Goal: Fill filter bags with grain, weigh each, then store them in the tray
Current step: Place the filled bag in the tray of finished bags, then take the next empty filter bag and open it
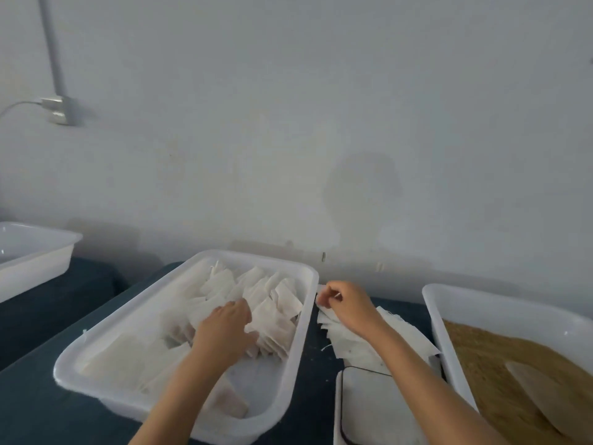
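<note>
Nearest the camera, a white scale (369,409) sits at the bottom edge of the view on the dark blue tabletop (38,409), partly hidden under the right forearm. Just left of it stands the white plastic tray (298,342), set at an angle, holding many filled filter bags (272,303) that stand packed on edge in rows at its far end and lie flatter at its near end. The left hand (224,329) reaches into this tray, palm down, with its fingers spread over and touching the tops of the standing bags; it grips none of them that I can see. The right hand (345,303) is beside the tray's far right corner, above a loose pile of empty filter bags (353,338) lying on the tabletop between the tray and the scale. Its fingers are curled and pinch the top edge of one empty bag. At the right, a white tub (500,313) holds tan grain (500,358) with a pale scoop (545,396) lying in it. Another white tray (35,252) stands at the far left.
</note>
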### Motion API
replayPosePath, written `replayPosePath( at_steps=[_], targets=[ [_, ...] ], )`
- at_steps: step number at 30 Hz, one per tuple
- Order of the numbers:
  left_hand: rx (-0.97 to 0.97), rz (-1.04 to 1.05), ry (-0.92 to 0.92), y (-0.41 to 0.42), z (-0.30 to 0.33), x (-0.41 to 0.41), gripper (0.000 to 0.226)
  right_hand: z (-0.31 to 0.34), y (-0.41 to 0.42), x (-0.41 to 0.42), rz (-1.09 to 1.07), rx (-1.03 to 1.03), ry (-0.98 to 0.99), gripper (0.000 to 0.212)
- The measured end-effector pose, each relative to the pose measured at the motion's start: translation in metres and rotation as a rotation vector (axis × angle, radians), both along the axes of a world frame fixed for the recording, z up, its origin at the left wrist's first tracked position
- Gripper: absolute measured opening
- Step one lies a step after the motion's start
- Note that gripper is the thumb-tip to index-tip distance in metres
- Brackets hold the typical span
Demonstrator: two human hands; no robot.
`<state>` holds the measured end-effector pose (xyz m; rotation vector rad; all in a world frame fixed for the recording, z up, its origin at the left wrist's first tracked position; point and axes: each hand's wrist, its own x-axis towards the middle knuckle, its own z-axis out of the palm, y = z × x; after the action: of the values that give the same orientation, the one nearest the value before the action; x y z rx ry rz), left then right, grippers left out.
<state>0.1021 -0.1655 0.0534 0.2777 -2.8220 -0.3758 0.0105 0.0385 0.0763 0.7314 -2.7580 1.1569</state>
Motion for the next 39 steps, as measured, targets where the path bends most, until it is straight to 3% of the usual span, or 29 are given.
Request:
replayPosePath(
  at_steps=[3, 5, 9, 12, 14, 17, 25, 27, 32, 36, 39],
  targets=[
    [-0.013, -0.096, 0.017, 0.017, 0.01, -0.02, 0.017, -0.027, 0.033, -0.031, -0.29, 0.185, 0.032, 0.02],
    [-0.047, -0.125, 0.012, 0.029, 0.015, -0.034, 0.021, -0.046, 0.042, -0.041, -0.311, 0.35, -0.032, 0.023],
    [-0.04, -0.154, 0.0, 0.048, 0.014, -0.056, 0.023, -0.071, 0.037, -0.045, -0.302, 0.642, -0.075, 0.051],
    [-0.026, -0.162, -0.009, 0.055, 0.008, -0.063, 0.02, -0.08, 0.031, -0.043, -0.318, 0.689, 0.041, 0.03],
    [-0.026, -0.157, -0.012, 0.057, 0.004, -0.066, 0.014, -0.079, 0.032, -0.044, -0.316, 0.61, 0.093, 0.003],
    [-0.026, -0.153, 0.002, 0.058, 0.001, -0.068, 0.005, -0.072, 0.035, -0.047, -0.363, 0.497, 0.152, 0.035],
    [0.055, -0.187, 0.094, 0.078, 0.012, -0.07, 0.02, -0.018, 0.058, -0.045, -0.424, -0.126, 0.163, 0.042],
    [0.203, -0.229, 0.119, 0.096, 0.019, -0.072, 0.025, 0.005, 0.077, -0.037, -0.367, -0.227, 0.143, 0.04],
    [0.824, -0.441, 0.132, 0.167, 0.039, -0.073, 0.039, 0.043, 0.152, -0.006, -0.246, -0.454, 0.01, 0.02],
    [1.08, -0.593, 0.025, 0.237, 0.041, -0.073, 0.043, 0.045, 0.214, 0.022, -0.2, -0.502, -0.137, 0.013],
    [1.135, -0.662, -0.018, 0.284, 0.038, -0.073, 0.03, 0.032, 0.253, 0.037, -0.176, -0.463, -0.173, 0.018]
  ],
)
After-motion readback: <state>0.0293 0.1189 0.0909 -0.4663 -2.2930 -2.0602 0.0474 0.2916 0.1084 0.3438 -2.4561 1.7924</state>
